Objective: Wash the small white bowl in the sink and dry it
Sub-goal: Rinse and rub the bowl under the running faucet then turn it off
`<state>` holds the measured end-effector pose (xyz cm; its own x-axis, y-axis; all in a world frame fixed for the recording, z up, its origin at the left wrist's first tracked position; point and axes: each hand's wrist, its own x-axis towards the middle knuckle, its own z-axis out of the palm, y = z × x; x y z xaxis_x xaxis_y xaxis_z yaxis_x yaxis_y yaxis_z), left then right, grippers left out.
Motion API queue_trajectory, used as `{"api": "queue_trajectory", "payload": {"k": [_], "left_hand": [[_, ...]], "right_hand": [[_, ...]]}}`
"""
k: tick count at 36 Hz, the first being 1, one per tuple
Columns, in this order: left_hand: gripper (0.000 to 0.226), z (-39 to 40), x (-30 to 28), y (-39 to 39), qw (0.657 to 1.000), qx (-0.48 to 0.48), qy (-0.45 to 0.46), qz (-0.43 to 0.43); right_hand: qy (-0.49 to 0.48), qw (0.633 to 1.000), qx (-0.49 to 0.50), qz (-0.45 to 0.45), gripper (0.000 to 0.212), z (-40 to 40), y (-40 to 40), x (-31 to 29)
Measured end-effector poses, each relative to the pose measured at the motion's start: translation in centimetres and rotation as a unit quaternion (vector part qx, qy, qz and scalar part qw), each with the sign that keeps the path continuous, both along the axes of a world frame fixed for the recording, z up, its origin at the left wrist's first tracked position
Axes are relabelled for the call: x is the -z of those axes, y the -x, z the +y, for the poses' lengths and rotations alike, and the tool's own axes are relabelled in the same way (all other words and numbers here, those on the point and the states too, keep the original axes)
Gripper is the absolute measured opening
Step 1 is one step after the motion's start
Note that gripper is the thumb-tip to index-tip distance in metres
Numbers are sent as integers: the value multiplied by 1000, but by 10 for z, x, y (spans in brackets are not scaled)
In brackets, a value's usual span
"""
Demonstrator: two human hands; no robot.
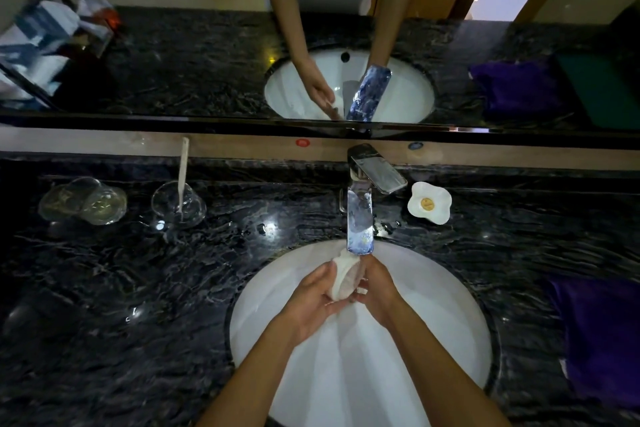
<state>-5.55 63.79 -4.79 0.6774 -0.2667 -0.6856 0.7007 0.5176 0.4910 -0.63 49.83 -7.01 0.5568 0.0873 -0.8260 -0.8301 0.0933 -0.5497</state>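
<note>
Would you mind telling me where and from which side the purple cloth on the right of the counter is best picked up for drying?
Probably at its near-left edge, pinched from above. The purple cloth lies flat on the counter right of the sink, so only a top pinch lifts it, and that edge lies closest to the right hand. Both that and the left hand hold the bowl now.

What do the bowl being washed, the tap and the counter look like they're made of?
Small white bowl: glossy white, probably ceramic, though plastic is possible. Tap: polished metal, mirror-like reflections. Counter: dark veined polished stone, likely marble or granite, with shiny highlights.
</note>
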Motion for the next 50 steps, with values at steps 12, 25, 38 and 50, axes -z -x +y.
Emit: {"api": "queue_trajectory", "payload": {"k": [12,25,38,50], "left_hand": [[43,6,13,-10,997,-34,-67,28],[29,2,19,-15,992,-10,-124,-11],[30,1,21,-14,994,20,-104,-9],[36,13,20,1,992,17,-121,-22]], "right_hand": [[21,996,-55,-71,29,-24,12,-12],[-7,990,-68,-126,25,-41,19,-25],[3,990,-77,-114,24,-44,20,-31],[4,997,-45,-62,28,-35,25,-14]]}}
